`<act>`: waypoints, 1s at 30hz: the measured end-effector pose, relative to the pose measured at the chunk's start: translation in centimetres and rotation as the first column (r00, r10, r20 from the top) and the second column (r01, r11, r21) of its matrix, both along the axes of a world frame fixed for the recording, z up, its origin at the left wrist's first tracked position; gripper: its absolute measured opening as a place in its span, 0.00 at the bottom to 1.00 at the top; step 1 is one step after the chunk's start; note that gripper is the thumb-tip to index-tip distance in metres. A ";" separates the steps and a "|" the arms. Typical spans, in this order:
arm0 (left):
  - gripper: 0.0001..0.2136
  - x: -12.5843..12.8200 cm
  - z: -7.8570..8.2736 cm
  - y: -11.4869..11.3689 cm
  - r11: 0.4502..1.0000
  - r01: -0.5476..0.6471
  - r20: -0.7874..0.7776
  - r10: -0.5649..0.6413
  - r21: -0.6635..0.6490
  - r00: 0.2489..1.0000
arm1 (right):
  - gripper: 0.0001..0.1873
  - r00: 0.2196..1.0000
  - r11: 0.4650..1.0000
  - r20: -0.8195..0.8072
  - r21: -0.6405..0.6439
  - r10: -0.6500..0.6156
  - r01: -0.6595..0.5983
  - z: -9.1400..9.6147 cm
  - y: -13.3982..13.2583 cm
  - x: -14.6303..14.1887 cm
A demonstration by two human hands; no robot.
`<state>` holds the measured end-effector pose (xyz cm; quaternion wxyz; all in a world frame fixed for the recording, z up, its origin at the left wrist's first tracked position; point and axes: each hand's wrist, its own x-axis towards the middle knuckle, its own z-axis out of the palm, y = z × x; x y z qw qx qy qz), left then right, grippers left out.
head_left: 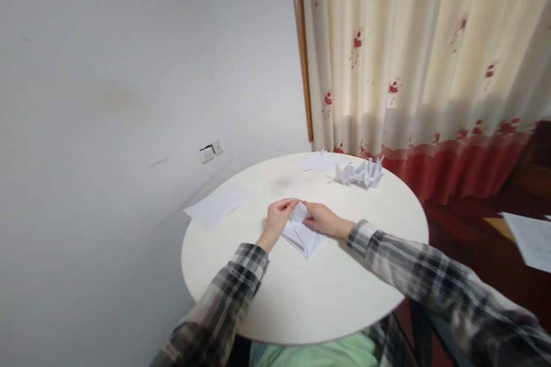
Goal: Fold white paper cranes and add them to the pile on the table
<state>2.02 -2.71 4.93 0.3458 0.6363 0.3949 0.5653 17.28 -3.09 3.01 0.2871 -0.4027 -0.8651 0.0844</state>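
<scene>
Between my two hands is a piece of folded white paper (305, 239), its lower corner pointing toward me over the round white table (301, 309). My left hand (279, 219) pinches the paper's raised upper flap near its tip, fingers closed. On the other side, my right hand (322, 219) grips the same flap, with the thumb on its front face and the fingers behind. Creases and layered edges show on the lower part of the paper. The far side of the flap is hidden by my fingers.
Several folded paper cranes (364, 174) stand at the table's back right. Paper pieces (318, 161) lie at the back, and a flat white sheet (221, 205) overhangs the left edge. A wall with a socket (207, 154) borders the left; a curtain (396, 69) hangs behind.
</scene>
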 end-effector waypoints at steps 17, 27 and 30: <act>0.10 0.1 0.4 -0.3 1.000 -0.013 0.023 0.013 0.015 1.000 | 0.20 1.000 1.000 0.013 0.007 0.015 -0.015 0.0 0.0 -0.1; 0.13 0.1 0.7 -0.7 0.999 -0.010 -0.073 0.013 0.044 0.997 | 0.21 1.000 1.000 0.029 0.030 -0.010 0.009 -0.1 -0.1 -0.2; 0.13 0.1 0.7 -0.7 0.999 0.000 -0.095 0.004 0.044 0.995 | 0.20 0.998 0.997 0.027 0.047 -0.058 0.056 -0.2 0.1 -0.1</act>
